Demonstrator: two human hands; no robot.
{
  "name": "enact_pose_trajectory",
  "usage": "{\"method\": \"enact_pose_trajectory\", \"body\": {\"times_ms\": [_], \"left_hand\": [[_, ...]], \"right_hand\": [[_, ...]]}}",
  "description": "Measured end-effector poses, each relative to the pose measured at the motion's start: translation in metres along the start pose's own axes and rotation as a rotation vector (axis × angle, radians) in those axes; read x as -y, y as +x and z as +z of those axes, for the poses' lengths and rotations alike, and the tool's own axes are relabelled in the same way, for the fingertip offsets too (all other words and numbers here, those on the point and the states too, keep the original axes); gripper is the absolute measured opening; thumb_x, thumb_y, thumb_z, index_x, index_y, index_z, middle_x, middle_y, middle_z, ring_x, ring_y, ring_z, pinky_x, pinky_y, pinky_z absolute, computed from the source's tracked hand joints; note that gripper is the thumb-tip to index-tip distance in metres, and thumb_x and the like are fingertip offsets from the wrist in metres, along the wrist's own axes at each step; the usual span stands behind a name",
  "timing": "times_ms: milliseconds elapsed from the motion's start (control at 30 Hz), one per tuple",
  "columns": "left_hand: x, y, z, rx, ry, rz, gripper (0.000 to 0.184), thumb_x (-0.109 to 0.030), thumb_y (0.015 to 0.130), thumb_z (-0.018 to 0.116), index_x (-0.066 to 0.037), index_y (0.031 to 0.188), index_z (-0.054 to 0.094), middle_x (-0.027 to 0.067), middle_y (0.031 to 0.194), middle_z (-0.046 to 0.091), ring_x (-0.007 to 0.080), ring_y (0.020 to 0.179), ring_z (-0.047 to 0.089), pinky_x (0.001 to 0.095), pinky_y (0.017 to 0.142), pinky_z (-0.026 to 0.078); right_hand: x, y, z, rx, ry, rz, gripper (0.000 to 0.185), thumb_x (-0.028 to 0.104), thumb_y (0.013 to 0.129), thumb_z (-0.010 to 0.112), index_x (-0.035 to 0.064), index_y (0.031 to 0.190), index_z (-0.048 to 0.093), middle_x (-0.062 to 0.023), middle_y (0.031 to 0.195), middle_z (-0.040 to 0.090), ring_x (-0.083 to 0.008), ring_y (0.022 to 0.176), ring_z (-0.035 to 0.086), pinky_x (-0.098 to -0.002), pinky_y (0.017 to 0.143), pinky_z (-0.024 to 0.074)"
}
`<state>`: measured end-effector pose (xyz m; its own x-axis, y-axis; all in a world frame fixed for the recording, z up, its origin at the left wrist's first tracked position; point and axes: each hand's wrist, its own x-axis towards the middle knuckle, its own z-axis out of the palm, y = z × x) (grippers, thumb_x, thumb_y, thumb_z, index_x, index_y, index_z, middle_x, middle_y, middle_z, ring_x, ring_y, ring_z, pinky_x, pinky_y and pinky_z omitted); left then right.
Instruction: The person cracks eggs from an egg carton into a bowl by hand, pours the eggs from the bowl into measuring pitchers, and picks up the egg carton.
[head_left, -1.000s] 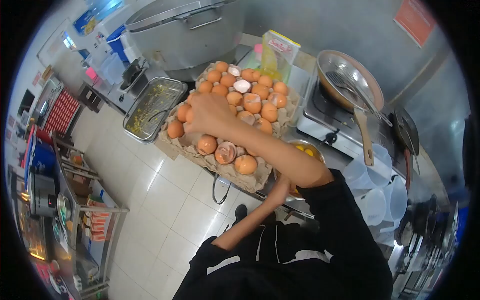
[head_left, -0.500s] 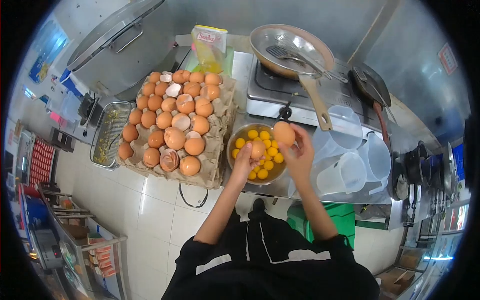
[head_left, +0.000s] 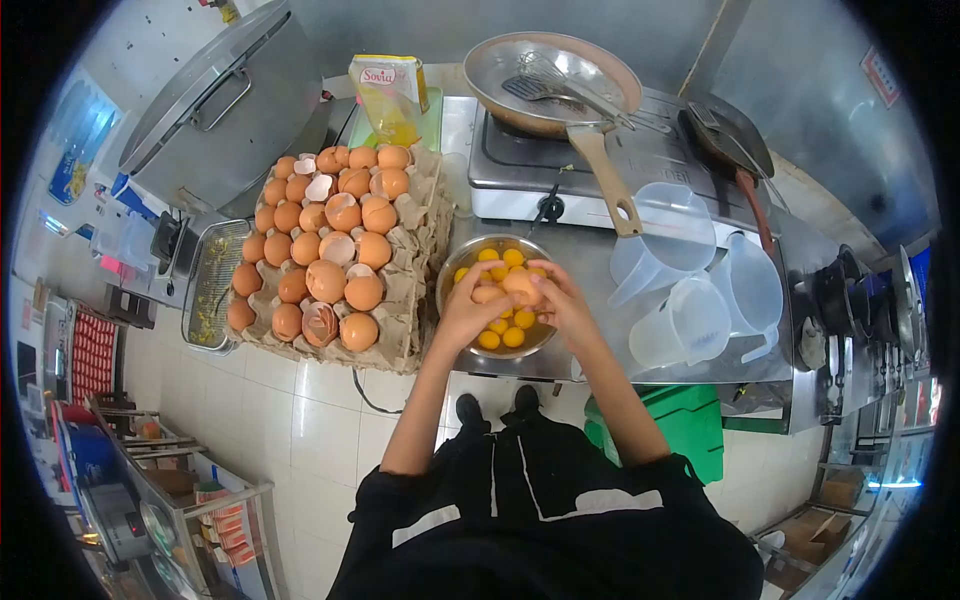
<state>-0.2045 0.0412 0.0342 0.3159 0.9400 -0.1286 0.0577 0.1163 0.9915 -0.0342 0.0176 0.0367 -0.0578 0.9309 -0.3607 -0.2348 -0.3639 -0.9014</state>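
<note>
Over a metal bowl my two hands are close together. My left hand is wrapped round a brown egg. Another brown egg is gripped in my right hand, its side close against the first; whether they touch or are cracked I cannot make out. Several whole yolks float in the bowl beneath. To the left, a cardboard egg tray, stacked on others, carries several brown eggs and broken shells.
Behind the bowl stands a gas stove with a frying pan, its handle pointing towards me. Clear plastic jugs are at the right. A large pot, a wire basket and a Sovia packet are further left.
The right-hand egg has come down from above the bowl to beside the left-hand egg. Both hands are nearer each other. The whole view has shifted slightly.
</note>
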Motion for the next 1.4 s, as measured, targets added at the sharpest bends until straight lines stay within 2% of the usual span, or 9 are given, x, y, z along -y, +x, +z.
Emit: {"method": "enact_pose_trajectory", "body": {"times_ms": [233,333,500,633,767,967,1100,1267,1400], "left_hand": [[0.002,-0.002,0.000,-0.063,0.425,0.101,0.037,-0.017,0.069,0.071,0.000,0.100,0.062,0.0096,0.087,0.065,0.0146,0.077,0.061,0.0265,0.072,0.048],[0.001,-0.007,0.007,-0.159,0.446,0.214,0.040,-0.016,0.066,0.071,-0.004,0.103,0.062,0.0117,0.085,0.065,0.0161,0.077,0.062,0.0275,0.072,0.048],[-0.013,-0.008,0.010,-0.265,0.453,0.238,0.042,-0.015,0.064,0.069,-0.009,0.105,0.063,0.0131,0.089,0.065,0.0245,0.080,0.063,0.0302,0.074,0.049],[-0.026,-0.009,0.015,-0.378,0.741,0.434,0.050,-0.015,0.064,0.069,-0.015,0.113,0.059,0.0129,0.093,0.063,0.0310,0.083,0.061,0.0333,0.074,0.050],[-0.042,-0.019,0.018,-0.416,0.772,0.349,0.049,-0.014,0.068,0.068,-0.012,0.115,0.056,0.0126,0.093,0.064,0.0257,0.083,0.064,0.0314,0.075,0.050],[-0.068,-0.057,0.000,-0.585,0.322,0.367,0.055,-0.012,0.070,0.071,-0.006,0.120,0.049,0.0093,0.088,0.065,0.0143,0.086,0.061,0.0285,0.076,0.048],[-0.081,-0.103,-0.022,-0.868,0.120,0.538,0.040,-0.006,0.070,0.070,-0.002,0.107,0.055,0.0073,0.083,0.062,0.0132,0.076,0.059,0.0269,0.072,0.048],[-0.080,-0.146,-0.067,-1.222,-0.084,0.582,0.027,-0.010,0.077,0.063,0.000,0.099,0.052,0.0088,0.085,0.056,0.0139,0.073,0.055,0.0244,0.064,0.047],[-0.070,-0.157,-0.086,-1.343,-0.105,0.576,0.025,-0.016,0.083,0.057,0.000,0.101,0.050,0.0102,0.084,0.056,0.0142,0.064,0.052,0.0237,0.052,0.044]], "right_hand": [[-0.011,0.006,-0.008,0.113,-0.289,-0.053,0.038,0.024,0.079,0.066,0.0111,0.113,0.052,-0.0056,0.093,0.060,-0.0113,0.077,0.060,-0.0204,0.060,0.0464],[-0.014,0.006,-0.011,0.172,-0.291,-0.230,0.047,0.013,0.072,0.068,0.0120,0.116,0.052,-0.0082,0.097,0.060,-0.0159,0.085,0.061,-0.0259,0.069,0.0492],[0.004,0.003,-0.013,0.060,-0.914,-0.818,0.060,0.004,0.066,0.063,0.0110,0.124,0.048,-0.0132,0.108,0.057,-0.0288,0.095,0.058,-0.0348,0.081,0.0475],[0.031,-0.009,0.005,-0.033,-1.028,-0.789,0.054,0.001,0.070,0.062,0.0128,0.121,0.051,-0.0172,0.111,0.055,-0.0327,0.099,0.055,-0.0324,0.083,0.0473],[0.031,0.000,0.009,0.175,-0.696,-0.740,0.054,0.000,0.072,0.063,0.0109,0.123,0.048,-0.0111,0.113,0.054,-0.0240,0.098,0.057,-0.0312,0.079,0.0492],[0.045,0.015,0.045,0.288,-0.143,-0.344,0.043,0.003,0.075,0.066,0.0042,0.115,0.050,-0.0046,0.109,0.056,-0.0139,0.097,0.056,-0.0262,0.078,0.0482],[0.089,0.018,0.143,0.378,-0.350,-0.897,0.047,0.017,0.072,0.072,0.0064,0.113,0.050,-0.0083,0.102,0.060,-0.0181,0.092,0.059,-0.0287,0.076,0.0472],[0.088,0.028,0.267,0.532,-0.824,-0.979,0.056,0.034,0.066,0.074,0.0101,0.112,0.051,-0.0084,0.107,0.055,-0.0288,0.098,0.053,-0.0377,0.080,0.0428],[0.062,0.014,0.278,0.148,-0.905,-1.229,0.050,0.029,0.064,0.074,0.0096,0.106,0.056,-0.0100,0.102,0.053,-0.0286,0.093,0.052,-0.0370,0.078,0.0409]]}}
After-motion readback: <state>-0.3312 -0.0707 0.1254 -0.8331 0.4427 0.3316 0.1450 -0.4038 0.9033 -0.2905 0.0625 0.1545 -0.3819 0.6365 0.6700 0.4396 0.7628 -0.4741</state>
